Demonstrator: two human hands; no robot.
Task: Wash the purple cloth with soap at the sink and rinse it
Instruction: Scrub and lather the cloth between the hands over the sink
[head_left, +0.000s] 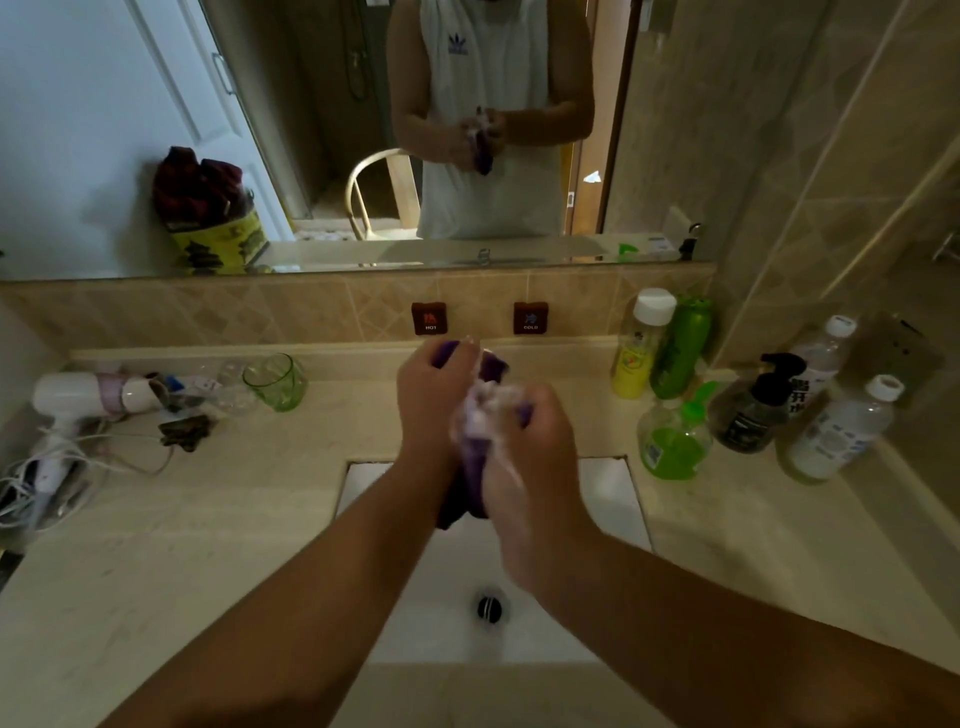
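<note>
Both hands grip a bunched, soapy purple cloth (475, 473) above the white rectangular sink basin (608, 499), which is set into a beige stone counter (234, 519). The left hand (434, 400), fingers curled, clutches the upper part of the cloth, a purple fold showing past its knuckles. The right hand (530, 457), just beside the left and touching it through the fabric, is closed round the middle of the cloth, with white lather (480, 415) foaming between the two hands and streaking the right wrist. The loose tail of the cloth hangs down between the forearms toward the basin, well above the round dark drain (488, 607).

Behind the basin, two small dark plaques marked HOT (429, 318) and COLD (530, 317) sit on the tan tiled backsplash. Right of the basin stand a round green soap dispenser (674, 439), a dark pump bottle (753, 410), a yellow bottle with a white cap (641, 345), a green bottle (680, 348) and two clear white-capped bottles (841, 431). Left of the basin are a green translucent tumbler (276, 382) and a white hair dryer (85, 397) with its tangled cord.

The wall mirror (104, 130) above the backsplash reflects a person in a white sleeveless top holding the cloth at chest height.
</note>
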